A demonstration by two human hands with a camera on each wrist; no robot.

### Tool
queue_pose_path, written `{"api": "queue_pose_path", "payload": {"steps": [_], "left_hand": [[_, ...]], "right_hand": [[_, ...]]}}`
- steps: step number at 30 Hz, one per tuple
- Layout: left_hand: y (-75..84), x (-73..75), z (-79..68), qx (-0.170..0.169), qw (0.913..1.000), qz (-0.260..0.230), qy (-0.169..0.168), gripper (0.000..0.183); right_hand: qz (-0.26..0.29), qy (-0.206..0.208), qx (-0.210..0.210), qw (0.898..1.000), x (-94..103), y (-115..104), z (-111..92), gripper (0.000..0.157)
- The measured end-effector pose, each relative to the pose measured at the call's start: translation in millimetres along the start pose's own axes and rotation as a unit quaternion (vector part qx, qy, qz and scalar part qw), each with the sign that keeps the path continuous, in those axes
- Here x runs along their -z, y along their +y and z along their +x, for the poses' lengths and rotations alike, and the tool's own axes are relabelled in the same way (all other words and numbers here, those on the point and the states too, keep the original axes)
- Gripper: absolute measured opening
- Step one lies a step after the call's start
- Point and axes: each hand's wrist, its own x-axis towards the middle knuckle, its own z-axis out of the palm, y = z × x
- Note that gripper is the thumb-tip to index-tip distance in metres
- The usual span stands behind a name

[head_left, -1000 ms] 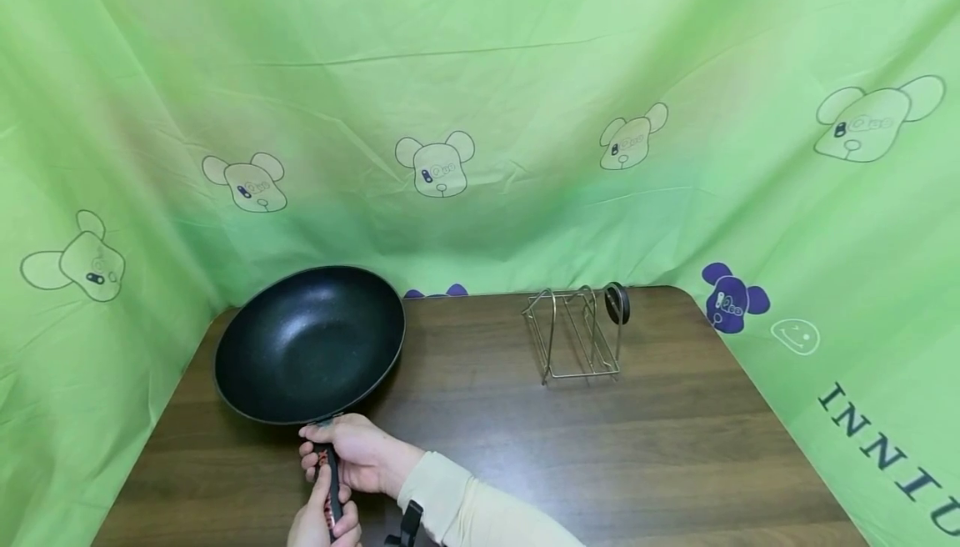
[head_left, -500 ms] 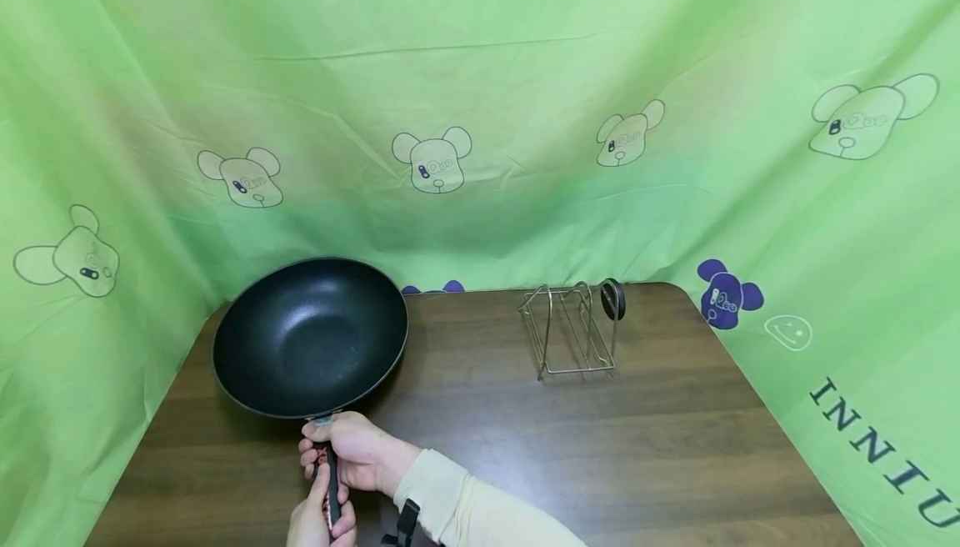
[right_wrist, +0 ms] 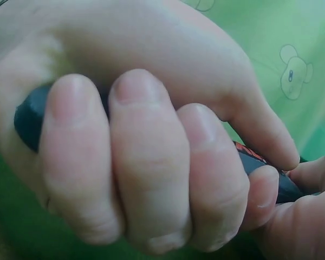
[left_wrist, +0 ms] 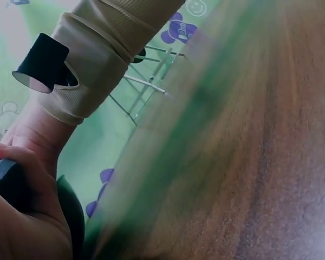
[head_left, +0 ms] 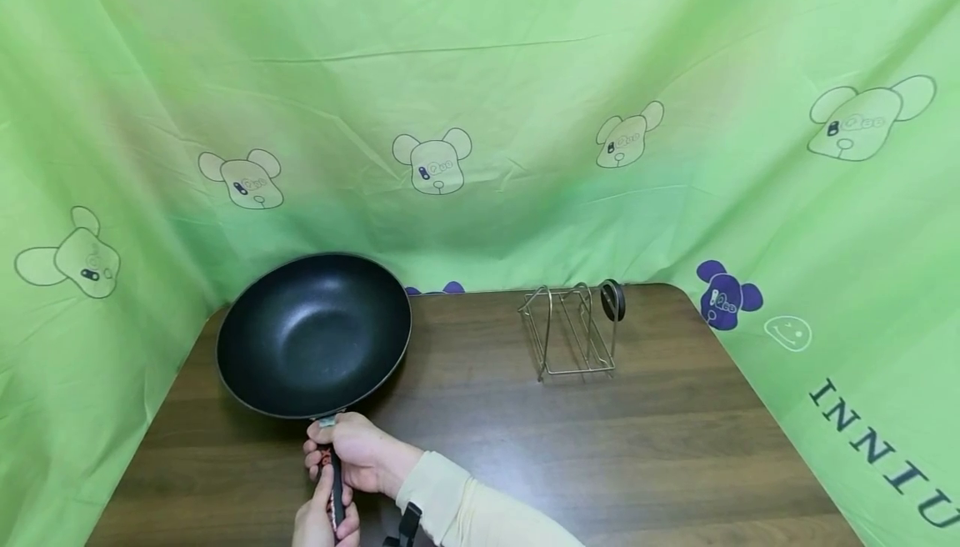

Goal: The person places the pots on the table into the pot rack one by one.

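A black wok [head_left: 315,338] is at the left of the table in the head view, its handle [head_left: 337,480] pointing toward me. My right hand [head_left: 367,451] grips the handle close to the wok, thumb on top. Behind it, my left hand [head_left: 322,518] holds the handle's end, with its fingers [right_wrist: 149,162] curled round it in the right wrist view. That handle end [right_wrist: 30,119] sticks out past the fingers. A sliver of the right hand [right_wrist: 300,227] shows at that view's edge. Whether the wok's base touches the table is hidden.
A wire rack [head_left: 549,338] stands at the table's back right, with a black round piece [head_left: 612,300] at its right side. The brown wooden table [head_left: 600,455] is bounded by a green printed curtain [head_left: 510,113] at the back and sides.
The wok has shifted slightly right and its far rim sits a little higher in view. Both hands keep their hold on the handle, moving barely right. The rack stays put.
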Motion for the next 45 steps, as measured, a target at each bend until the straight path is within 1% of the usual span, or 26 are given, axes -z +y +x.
{"api": "queue_pose_path", "payload": {"steps": [7,9,13,15,22,32,40,45], "left_hand": [[1.2,-8.0,0.6,-0.008,0.9997,0.005,0.023,0.058],[1.9,-10.1,0.9,-0.006,0.9997,-0.003,0.022,0.058],[3.5,-13.2,3.3,-0.015,0.9995,-0.013,0.023,0.057],[3.6,-14.1,4.4,-0.019,0.9994,-0.014,0.025,0.057],[0.7,-15.7,4.5,-0.011,0.9994,-0.016,0.028,0.058],[-1.6,-17.1,5.6,-0.017,0.999,-0.01,0.04,0.059],[-2.5,-21.5,9.9,-0.049,0.9978,-0.008,0.045,0.058],[-2.0,-24.2,11.4,-0.058,0.9975,-0.013,0.037,0.057]], "right_hand": [[-0.023,0.004,0.021,0.999,2.0,-6.2,-1.3,0.026],[-0.027,0.003,0.026,0.999,2.3,-8.5,-1.6,0.025],[-0.03,0.006,0.035,0.999,3.1,-11.7,-1.5,0.022],[-0.032,0.008,0.037,0.999,4.2,-11.7,-1.1,0.021],[-0.033,0.008,0.034,0.999,6.7,-9.3,-0.2,0.022],[-0.033,0.012,0.043,0.998,7.0,-10.2,-3.0,0.016],[-0.038,0.016,0.064,0.997,6.5,-14.6,-3.9,0.014],[-0.042,0.019,0.069,0.997,7.8,-16.4,-3.2,0.014]]}}
